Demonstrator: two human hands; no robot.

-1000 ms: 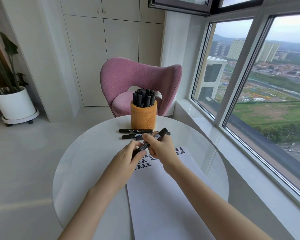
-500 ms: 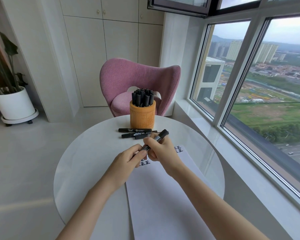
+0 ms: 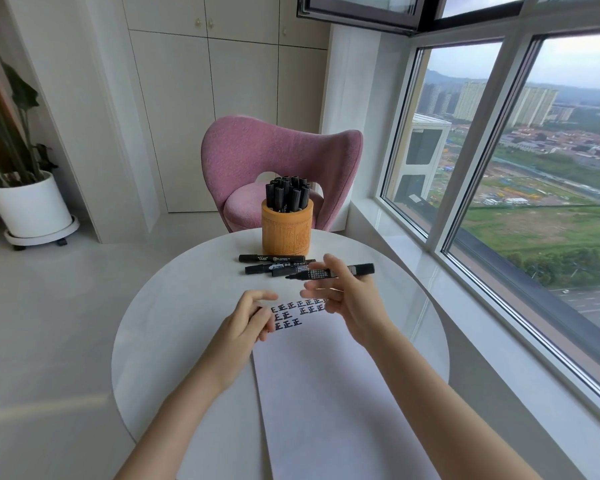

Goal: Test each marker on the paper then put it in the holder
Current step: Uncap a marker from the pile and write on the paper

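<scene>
Two hands hover over the far end of the paper (image 3: 326,393): the right hand (image 3: 347,299) grips an uncapped marker (image 3: 329,271) level, tip pointing left; the left hand (image 3: 250,320) curls beside it, though I cannot tell whether it holds anything. Farther off, three markers (image 3: 274,263) lie before the full holder (image 3: 287,233) on the counter (image 3: 174,306).

The holder (image 3: 286,233) stands at the far side of the surface (image 3: 174,341), markers (image 3: 286,195) in it. Three loose markers (image 3: 271,259) lie just near of it, the paper (image 3: 326,393) nearer still. Above the paper's far end the right hand (image 3: 350,306) holds a marker (image 3: 317,273); the left hand (image 3: 243,323) is to its left. A chair (image 3: 257,154) stands behind.
</scene>
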